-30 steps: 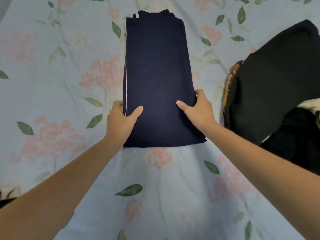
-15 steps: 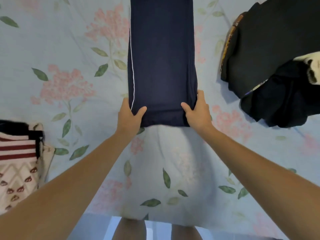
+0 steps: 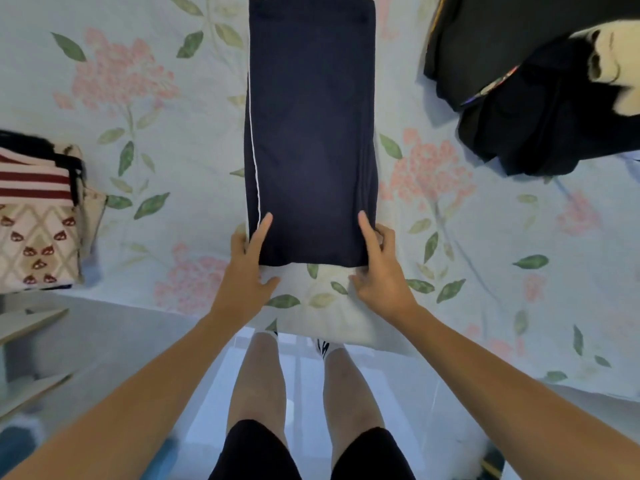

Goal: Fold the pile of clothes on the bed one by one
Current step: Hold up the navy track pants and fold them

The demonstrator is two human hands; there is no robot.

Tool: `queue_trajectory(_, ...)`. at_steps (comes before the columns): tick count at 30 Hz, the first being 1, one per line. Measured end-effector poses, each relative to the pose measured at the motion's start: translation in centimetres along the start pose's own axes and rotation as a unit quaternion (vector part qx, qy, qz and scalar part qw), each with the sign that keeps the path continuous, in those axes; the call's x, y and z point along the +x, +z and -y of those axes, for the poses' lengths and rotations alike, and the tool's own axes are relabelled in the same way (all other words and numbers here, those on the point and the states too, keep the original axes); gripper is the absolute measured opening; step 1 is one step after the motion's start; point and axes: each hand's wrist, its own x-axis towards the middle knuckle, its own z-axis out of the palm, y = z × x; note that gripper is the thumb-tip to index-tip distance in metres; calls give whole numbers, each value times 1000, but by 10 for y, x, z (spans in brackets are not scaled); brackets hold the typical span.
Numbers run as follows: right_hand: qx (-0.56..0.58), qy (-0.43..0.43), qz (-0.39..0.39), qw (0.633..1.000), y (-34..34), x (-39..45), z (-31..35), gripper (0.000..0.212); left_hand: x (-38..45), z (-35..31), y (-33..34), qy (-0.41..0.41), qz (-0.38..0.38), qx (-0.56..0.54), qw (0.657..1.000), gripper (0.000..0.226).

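A navy garment [image 3: 311,133], folded into a long strip with a thin white stripe down its left side, lies on the floral bedsheet [image 3: 173,81]. My left hand [image 3: 251,261] grips its near left corner, thumb on top and fingers underneath. At the near right corner my right hand [image 3: 379,265] holds the cloth the same way. A pile of dark unfolded clothes [image 3: 533,98] with a white piece on it sits at the upper right.
A stack of folded clothes [image 3: 38,216], striped and patterned, rests at the left edge of the bed. The bed's near edge [image 3: 329,327] runs just behind my hands, with my legs and the pale floor below it. A wooden piece stands at the lower left.
Both hands have slid down the garment to its near corners and pulled it toward the bed's edge. The view has tilted down, bringing the folded stack, my legs and the floor into sight.
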Motion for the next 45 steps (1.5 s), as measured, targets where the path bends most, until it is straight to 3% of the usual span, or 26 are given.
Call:
queue_trajectory(4, -114, -87, -26, 989, -5, 8, -5, 96, 5, 1, 0, 45, -37, 155, 986, 82)
queue_trajectory(9, -172, -173, -79, 967, -27, 42, -11, 48, 37, -9, -23, 124, -121, 219, 960, 63)
queue_trajectory(14, -47, -188, -79, 978, -79, 80, 20, 25, 75, -26, -69, 179, -135, 110, 968, 38)
queue_trajectory(17, 90, -106, -106, 985, -110, 122, 50, 18, 113, -53, -95, 81, -141, -37, 986, 29)
queue_trajectory(20, 207, -1, -132, 969, -137, 181, 79, 10, 172, -91, -116, 3, -141, -151, 978, 22)
queue_trajectory(23, 217, 18, -169, 961, -158, 244, 102, 18, 238, -124, -133, 4, -155, -199, 968, 20)
queue_trajectory(25, 278, 39, -154, 947, -171, 273, 113, 19, 268, -136, -139, -15, -128, -254, 959, 26)
queue_trajectory(28, 372, 86, -45, 923, -176, 287, 106, 48, 283, -123, -139, -64, -29, -333, 940, 48)
queue_trajectory(30, 333, 140, 44, 931, -165, 278, 91, 60, 273, -101, -136, -86, 46, -312, 945, 61)
queue_trajectory(32, 277, 153, 82, 945, -150, 261, 78, 50, 260, -80, -133, -100, 87, -264, 955, 62)
queue_trajectory(33, 273, 157, 65, 947, -144, 252, 75, 39, 255, -75, -131, -101, 93, -241, 961, 56)
queue_trajectory(36, 271, 117, -37, 955, -131, 236, 83, 21, 253, -79, -127, -70, 45, -195, 977, 38)
queue_trajectory(39, 197, 51, -130, 970, -130, 251, 92, 25, 270, -95, -124, -7, -67, -185, 980, 32)
queue_trajectory(42, 82, 71, -216, 970, -132, 283, 95, 42, 294, -102, -119, -23, -163, -159, 973, 24)
queue_trajectory(45, 51, 153, -248, 955, -125, 291, 95, 74, 291, -92, -111, -117, -235, -199, 944, 38)
